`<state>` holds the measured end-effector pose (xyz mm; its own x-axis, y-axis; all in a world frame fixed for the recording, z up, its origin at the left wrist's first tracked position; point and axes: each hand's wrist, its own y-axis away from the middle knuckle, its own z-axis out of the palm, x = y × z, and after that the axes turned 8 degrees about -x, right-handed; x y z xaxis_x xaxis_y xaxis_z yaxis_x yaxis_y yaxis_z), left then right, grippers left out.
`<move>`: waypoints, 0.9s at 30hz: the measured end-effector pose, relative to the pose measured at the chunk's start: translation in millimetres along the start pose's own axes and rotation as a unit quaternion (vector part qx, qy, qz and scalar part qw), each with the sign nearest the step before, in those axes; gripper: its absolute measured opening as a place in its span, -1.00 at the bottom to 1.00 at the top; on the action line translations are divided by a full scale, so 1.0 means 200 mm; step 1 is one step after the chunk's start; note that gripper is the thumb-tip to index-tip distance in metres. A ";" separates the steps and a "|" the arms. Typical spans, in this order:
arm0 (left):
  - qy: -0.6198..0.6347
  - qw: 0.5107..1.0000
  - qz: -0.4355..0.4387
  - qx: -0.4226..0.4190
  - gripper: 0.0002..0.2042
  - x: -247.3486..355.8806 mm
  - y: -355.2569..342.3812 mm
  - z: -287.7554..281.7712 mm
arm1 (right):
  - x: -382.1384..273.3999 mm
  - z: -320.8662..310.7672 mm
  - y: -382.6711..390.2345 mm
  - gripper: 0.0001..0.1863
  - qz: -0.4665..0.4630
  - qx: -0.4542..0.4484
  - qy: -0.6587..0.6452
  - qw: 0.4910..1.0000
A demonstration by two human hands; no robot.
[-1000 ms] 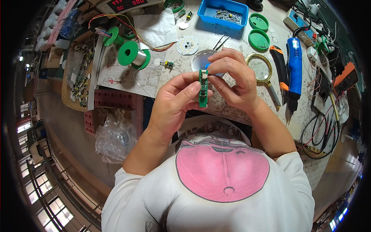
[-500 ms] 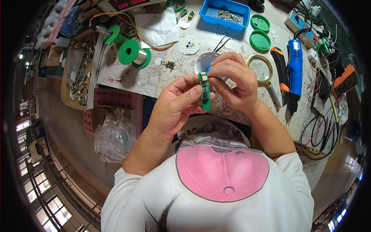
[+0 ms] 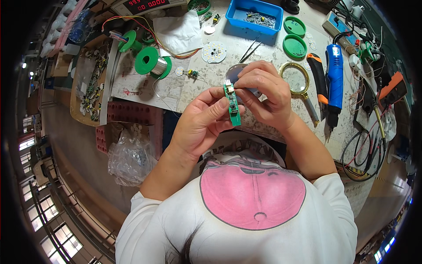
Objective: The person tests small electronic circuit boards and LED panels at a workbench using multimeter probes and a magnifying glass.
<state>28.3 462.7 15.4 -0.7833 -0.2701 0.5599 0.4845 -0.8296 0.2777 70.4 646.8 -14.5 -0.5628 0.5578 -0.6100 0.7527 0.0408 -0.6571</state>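
Bench (image 3: 270,50); hands (image 3: 198,123) (image 3: 269,94) half-closed; PCB (image 3: 233,105) in L

Two hands (image 3: 204,116) (image 3: 269,94), one green circuit board (image 3: 232,105).
One magnifying glass (image 3: 303,93), one blue bin (image 3: 239,9), three round green dishes (image 3: 295,47) (two beside the bin) share one surface (image 3: 270,52).

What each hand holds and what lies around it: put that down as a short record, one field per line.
Left hand: grip closed on a narrow green circuit board, thumb on its left side
Right hand: fingers bent at the board's far end; whether they pinch anything cannot be told
Right of the hands: magnifying glass, orange-and-black knife, blue power tool
Left of the hands: green spool of silvery wire
Beyond the hands: blue tray of small metal parts
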 end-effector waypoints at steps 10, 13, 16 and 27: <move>0.064 0.998 -0.008 -0.012 -0.72 0.00 0.01 0.00 | -0.01 0.00 0.00 -0.80 -0.002 -0.005 -0.002 1.000; 0.074 0.997 -0.008 -0.015 -0.72 -0.01 0.01 -0.01 | 0.00 0.00 0.00 -0.80 -0.004 -0.004 0.001 1.000; 0.079 0.997 -0.007 -0.021 -0.72 -0.01 0.01 -0.03 | 0.00 0.00 0.00 -0.79 -0.005 -0.005 0.000 1.000; 0.046 0.999 -0.002 0.001 -0.73 0.00 0.02 0.00 | 0.00 0.00 0.00 -0.78 -0.012 -0.004 0.019 1.000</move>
<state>30.7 458.8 15.9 -0.8180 -0.3096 0.4848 0.4810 -0.8303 0.2814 70.9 646.9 -14.2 -0.5674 0.5881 -0.5764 0.7416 0.0608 -0.6681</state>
